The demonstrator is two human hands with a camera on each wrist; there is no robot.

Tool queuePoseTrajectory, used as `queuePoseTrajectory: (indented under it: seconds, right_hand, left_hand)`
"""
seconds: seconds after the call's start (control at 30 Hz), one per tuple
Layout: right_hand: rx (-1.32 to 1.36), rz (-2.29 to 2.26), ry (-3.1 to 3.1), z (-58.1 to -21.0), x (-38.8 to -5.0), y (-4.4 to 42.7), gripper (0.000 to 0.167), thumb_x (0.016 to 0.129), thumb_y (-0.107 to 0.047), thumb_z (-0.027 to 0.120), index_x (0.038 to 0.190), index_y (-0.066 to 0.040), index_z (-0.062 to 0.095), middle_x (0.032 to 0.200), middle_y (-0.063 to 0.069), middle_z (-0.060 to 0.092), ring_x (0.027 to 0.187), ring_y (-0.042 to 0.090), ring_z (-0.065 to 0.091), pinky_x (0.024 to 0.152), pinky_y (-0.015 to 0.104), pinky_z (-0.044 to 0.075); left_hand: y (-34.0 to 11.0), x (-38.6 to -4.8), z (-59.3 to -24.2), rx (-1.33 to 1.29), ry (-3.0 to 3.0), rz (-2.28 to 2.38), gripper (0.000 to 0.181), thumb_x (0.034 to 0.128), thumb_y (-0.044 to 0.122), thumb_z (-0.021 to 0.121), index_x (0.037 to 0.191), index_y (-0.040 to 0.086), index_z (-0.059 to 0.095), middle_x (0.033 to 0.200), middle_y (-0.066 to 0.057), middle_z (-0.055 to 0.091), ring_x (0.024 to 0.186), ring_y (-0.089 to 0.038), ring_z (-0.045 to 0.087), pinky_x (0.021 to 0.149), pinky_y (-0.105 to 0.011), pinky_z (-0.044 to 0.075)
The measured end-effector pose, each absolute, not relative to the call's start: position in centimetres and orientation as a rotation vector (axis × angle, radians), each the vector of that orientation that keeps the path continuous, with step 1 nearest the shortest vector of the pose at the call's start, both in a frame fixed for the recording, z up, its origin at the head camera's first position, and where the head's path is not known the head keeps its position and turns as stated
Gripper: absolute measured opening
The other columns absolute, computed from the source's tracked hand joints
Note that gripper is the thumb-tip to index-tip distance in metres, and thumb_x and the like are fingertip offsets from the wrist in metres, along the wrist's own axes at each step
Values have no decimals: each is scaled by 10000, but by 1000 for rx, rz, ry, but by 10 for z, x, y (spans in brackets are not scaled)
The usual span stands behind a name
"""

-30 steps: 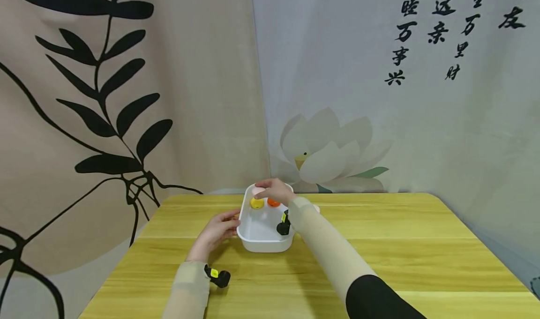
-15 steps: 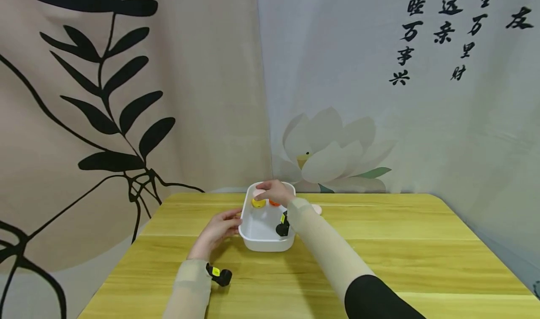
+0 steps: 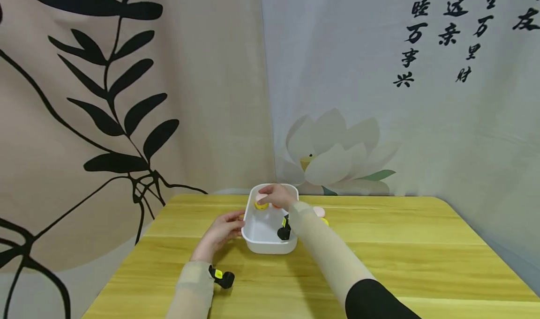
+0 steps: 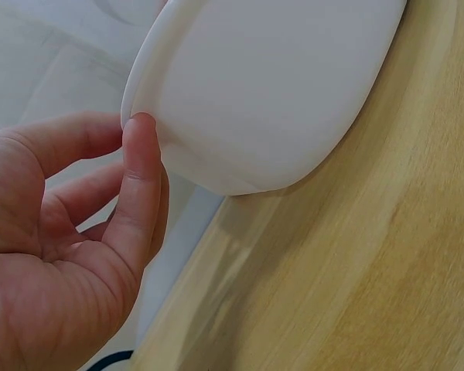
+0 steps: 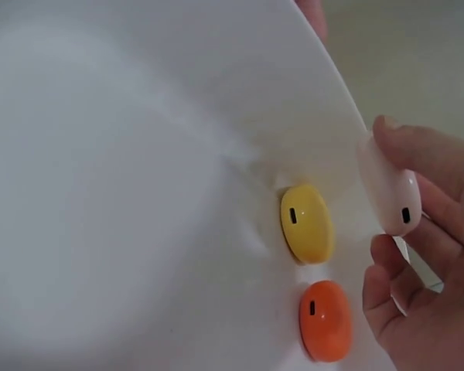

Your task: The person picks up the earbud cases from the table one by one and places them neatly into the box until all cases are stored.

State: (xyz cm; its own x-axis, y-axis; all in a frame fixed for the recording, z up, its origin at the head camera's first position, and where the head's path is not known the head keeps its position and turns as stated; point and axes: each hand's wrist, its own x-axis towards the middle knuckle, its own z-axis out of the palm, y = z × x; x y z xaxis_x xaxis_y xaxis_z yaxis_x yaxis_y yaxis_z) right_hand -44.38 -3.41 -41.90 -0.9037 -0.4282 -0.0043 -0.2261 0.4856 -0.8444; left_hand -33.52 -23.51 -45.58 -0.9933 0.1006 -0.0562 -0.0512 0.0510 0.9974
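Observation:
In the head view, a white rectangular container [image 3: 270,247] stands on the table. My left hand [image 3: 220,231] grips its left side at the rim; in the left wrist view, bent fingertips [image 4: 141,147] meet that edge. My right hand [image 3: 280,196] is over the container's far end. It pinches a pale pink oval piece [image 5: 390,185] with a small dark slot, between thumb and fingers. Close beside that piece, inside the container, lie a yellow oval piece [image 5: 308,224] and an orange one [image 5: 326,321], both with similar slots. The right hand partly covers the orange piece in the head view.
On the wooden table [image 3: 405,253], right of the container, another pale pink piece [image 3: 319,211] and a yellow piece [image 3: 325,221] lie partly behind the right forearm. A patterned curtain [image 3: 219,99] hangs behind the far table edge. Dark wrist cameras [image 3: 223,279] are strapped to both wrists.
The right hand has lowered the pink piece a little beside the yellow one in the container. The left hand stays at the container's side. The head view has shifted slightly.

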Motion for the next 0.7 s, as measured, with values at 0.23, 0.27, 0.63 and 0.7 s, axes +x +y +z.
queuePoseTrajectory:
  seconds: [0.23,0.27,0.63,0.7]
  right_hand:
    - [-621,-1344,2553,-423,-443,-35,439,807,-185,784,1211,-59,668,1186,52,666,1029,196,608,908,358,495]
    - [-625,-1338,2558,-423,-444,-36,435,806,-183,784,1207,-59,671,1179,50,669,1024,193,608,910,356,492]
    - [-670,-1326,2569,-429,-445,-39,424,792,-160,785,1180,-26,678,1128,63,687,981,182,607,899,329,479]
    - [-658,-1329,2563,-430,-445,-38,427,793,-161,783,1184,-28,676,1133,63,686,983,184,605,901,329,476]
  left_hand:
    - [-235,-335,-456,69,2187,2096,466,949,-9,553,1397,-75,447,1157,-291,531,817,-230,610,699,-255,543]
    - [-235,-335,-456,74,2187,2097,467,949,-10,552,1398,-79,443,1154,-289,532,813,-223,610,697,-252,542]
    - [-235,-336,-458,56,2166,2115,468,943,-12,565,1396,-63,458,1158,-250,530,824,-212,607,701,-243,544]
    - [-234,-337,-458,66,2160,2113,466,945,-15,558,1397,-66,454,1174,-269,521,822,-206,606,706,-246,544]
